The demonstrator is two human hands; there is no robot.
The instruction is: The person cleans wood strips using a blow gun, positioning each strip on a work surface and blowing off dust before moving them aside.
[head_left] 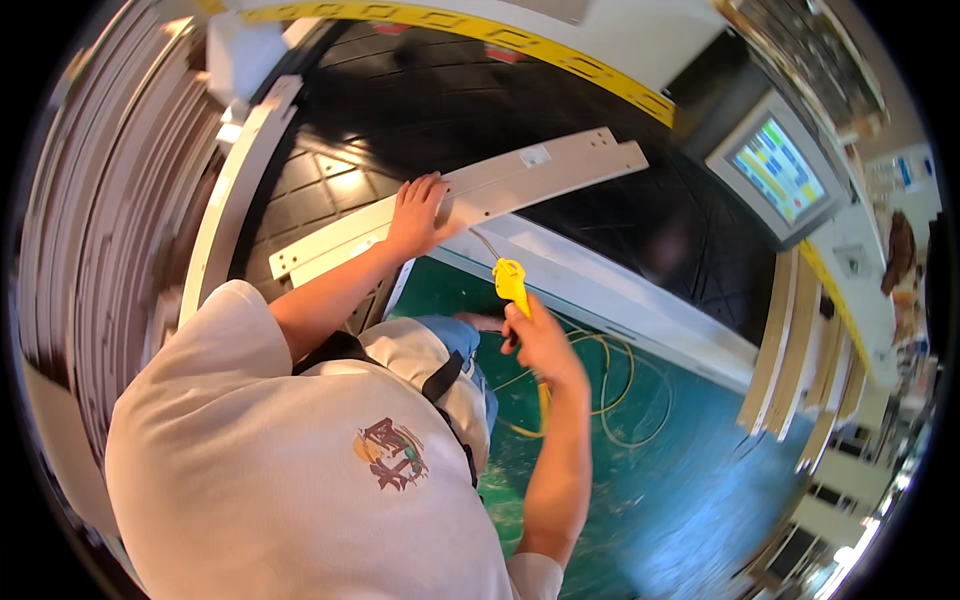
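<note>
My left hand (417, 212) presses flat on a long pale board (540, 170) that lies across a black ribbed machine bed (620, 220). My right hand (538, 335) grips a yellow air blow gun (509, 281), its thin nozzle pointing up toward the board's near edge, just right of my left hand. A yellow hose (600, 400) trails down from the gun in loops over the green floor (660, 480).
Stacks of pale boards (110, 200) fill the left side, and more boards (800, 350) lean at the right. A monitor with a coloured screen (778, 168) stands at the upper right. A yellow-edged white frame (560, 50) borders the bed's far side.
</note>
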